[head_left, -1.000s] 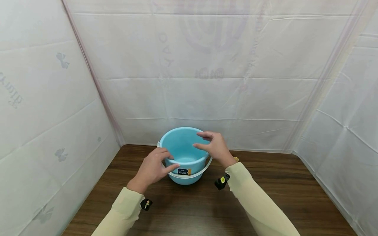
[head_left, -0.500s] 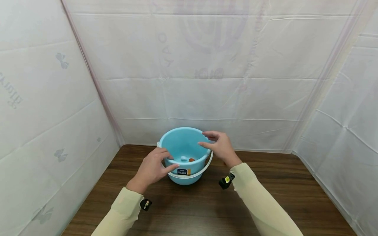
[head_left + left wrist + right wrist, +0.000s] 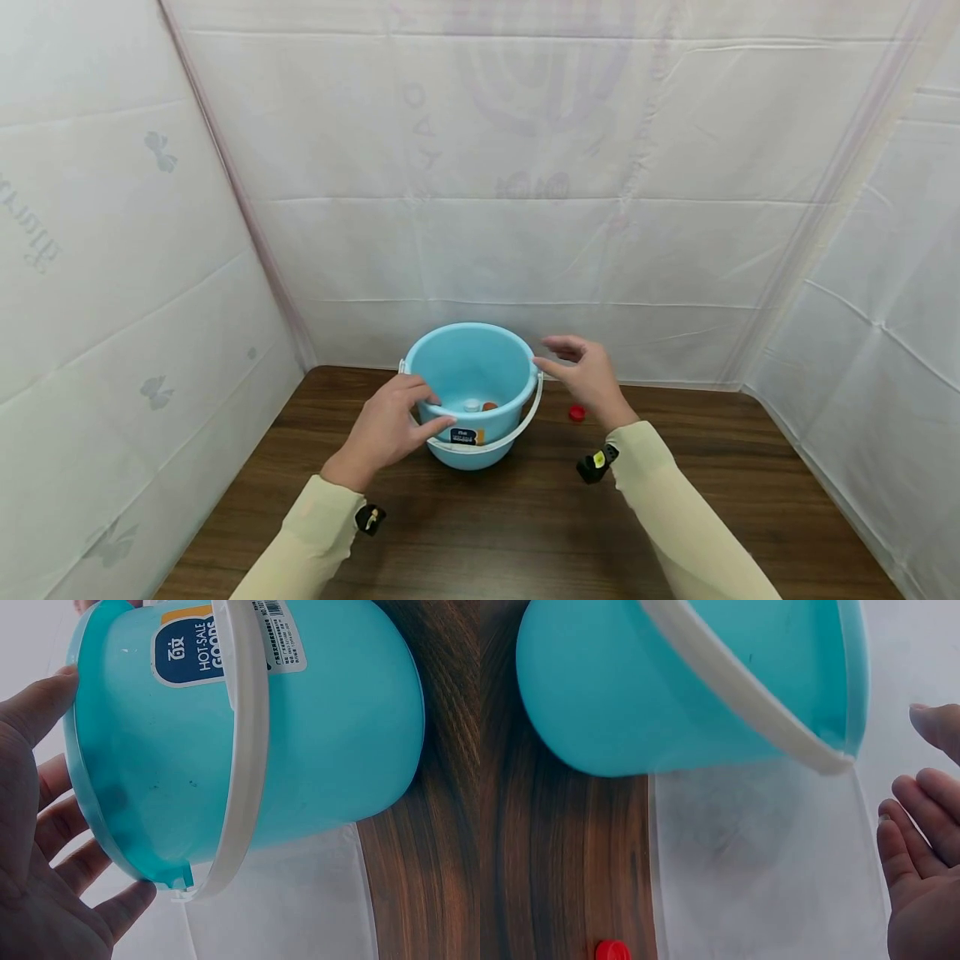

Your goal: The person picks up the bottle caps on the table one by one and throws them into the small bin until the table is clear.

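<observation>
A light blue bucket (image 3: 480, 375) with a white handle (image 3: 247, 750) hanging down its front stands upright near the back of the table. My left hand (image 3: 390, 425) holds the near-left rim, thumb outside and fingers over the edge. Just right of the rim my right hand (image 3: 588, 379) hovers, fingers apart and nothing between them. Inside the bucket lie a small white cap (image 3: 472, 405) and an orange-red cap (image 3: 490, 407), partly hidden by the front rim. On the wood below the right hand sits a red bottle cap (image 3: 577, 413).
The dark wooden table (image 3: 480, 533) meets white sheeting (image 3: 525, 250) at the back and both sides, the back sheet close behind the bucket. A printed label (image 3: 187, 649) is stuck on the bucket's front. Each wrist carries a small black device (image 3: 596, 465).
My right hand has moved from over the bucket to the right, past its rim. The white and orange-red caps have appeared inside; the red cap has come into view. My left hand stays put.
</observation>
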`<state>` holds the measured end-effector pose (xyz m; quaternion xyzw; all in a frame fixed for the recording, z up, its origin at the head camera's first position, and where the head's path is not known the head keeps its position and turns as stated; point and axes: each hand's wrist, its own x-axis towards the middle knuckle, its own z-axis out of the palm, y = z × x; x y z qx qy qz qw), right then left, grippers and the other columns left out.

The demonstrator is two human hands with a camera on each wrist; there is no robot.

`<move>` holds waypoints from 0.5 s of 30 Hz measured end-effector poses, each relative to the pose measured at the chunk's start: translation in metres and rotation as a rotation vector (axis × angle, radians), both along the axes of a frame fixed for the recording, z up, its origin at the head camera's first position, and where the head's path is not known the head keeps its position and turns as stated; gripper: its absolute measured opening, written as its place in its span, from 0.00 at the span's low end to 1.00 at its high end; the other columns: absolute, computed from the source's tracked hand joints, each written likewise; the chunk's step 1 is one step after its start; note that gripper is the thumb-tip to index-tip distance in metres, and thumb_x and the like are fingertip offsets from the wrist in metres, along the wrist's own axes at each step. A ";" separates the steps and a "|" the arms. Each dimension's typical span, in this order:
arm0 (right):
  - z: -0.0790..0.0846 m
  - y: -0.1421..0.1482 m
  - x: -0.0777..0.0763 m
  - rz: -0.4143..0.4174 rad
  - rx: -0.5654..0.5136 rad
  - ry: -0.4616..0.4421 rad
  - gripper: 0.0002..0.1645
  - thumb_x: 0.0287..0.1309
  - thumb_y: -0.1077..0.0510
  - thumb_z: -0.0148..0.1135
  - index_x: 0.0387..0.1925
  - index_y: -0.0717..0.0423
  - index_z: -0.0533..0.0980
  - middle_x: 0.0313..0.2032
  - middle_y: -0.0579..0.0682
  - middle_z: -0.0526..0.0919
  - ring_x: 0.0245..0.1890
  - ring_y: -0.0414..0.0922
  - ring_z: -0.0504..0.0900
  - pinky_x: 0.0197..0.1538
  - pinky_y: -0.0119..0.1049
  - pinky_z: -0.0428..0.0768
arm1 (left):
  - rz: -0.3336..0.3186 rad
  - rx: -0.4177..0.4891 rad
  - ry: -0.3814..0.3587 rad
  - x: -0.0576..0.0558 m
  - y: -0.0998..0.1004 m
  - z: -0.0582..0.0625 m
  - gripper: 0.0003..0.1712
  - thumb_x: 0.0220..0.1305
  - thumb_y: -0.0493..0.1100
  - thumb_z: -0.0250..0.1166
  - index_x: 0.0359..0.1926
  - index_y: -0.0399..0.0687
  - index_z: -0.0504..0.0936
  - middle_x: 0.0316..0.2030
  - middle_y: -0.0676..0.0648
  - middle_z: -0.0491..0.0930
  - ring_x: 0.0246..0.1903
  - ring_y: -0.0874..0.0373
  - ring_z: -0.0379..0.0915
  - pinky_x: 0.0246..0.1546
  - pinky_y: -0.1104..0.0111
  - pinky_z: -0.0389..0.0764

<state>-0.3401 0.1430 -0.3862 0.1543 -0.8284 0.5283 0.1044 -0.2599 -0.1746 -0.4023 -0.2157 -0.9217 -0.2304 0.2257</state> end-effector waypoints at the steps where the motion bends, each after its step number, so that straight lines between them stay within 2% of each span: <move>1: -0.001 0.002 0.000 -0.003 0.006 0.004 0.25 0.58 0.48 0.76 0.55 0.51 0.84 0.58 0.54 0.84 0.61 0.55 0.81 0.62 0.52 0.80 | 0.001 0.001 -0.002 0.000 0.000 0.000 0.17 0.54 0.59 0.79 0.32 0.55 0.86 0.35 0.56 0.80 0.40 0.54 0.76 0.39 0.63 0.82; 4: -0.004 0.008 -0.001 -0.019 0.016 0.017 0.25 0.58 0.48 0.76 0.54 0.52 0.84 0.57 0.54 0.85 0.60 0.53 0.81 0.62 0.52 0.80 | 0.003 0.002 -0.009 0.000 0.000 0.001 0.16 0.54 0.59 0.79 0.32 0.55 0.86 0.35 0.56 0.80 0.40 0.53 0.77 0.39 0.63 0.82; 11: -0.016 0.021 -0.003 -0.046 0.000 0.016 0.25 0.59 0.49 0.75 0.55 0.56 0.83 0.58 0.59 0.84 0.61 0.60 0.79 0.63 0.55 0.78 | 0.011 0.002 -0.032 0.001 0.001 0.002 0.16 0.54 0.58 0.79 0.32 0.56 0.86 0.34 0.56 0.80 0.40 0.54 0.76 0.39 0.63 0.82; 15: -0.025 0.027 -0.005 -0.071 -0.013 -0.001 0.26 0.59 0.48 0.76 0.55 0.55 0.83 0.57 0.57 0.84 0.60 0.58 0.80 0.64 0.55 0.78 | 0.013 0.001 -0.037 0.000 0.001 0.002 0.16 0.54 0.58 0.79 0.32 0.56 0.86 0.34 0.56 0.80 0.39 0.54 0.76 0.39 0.63 0.82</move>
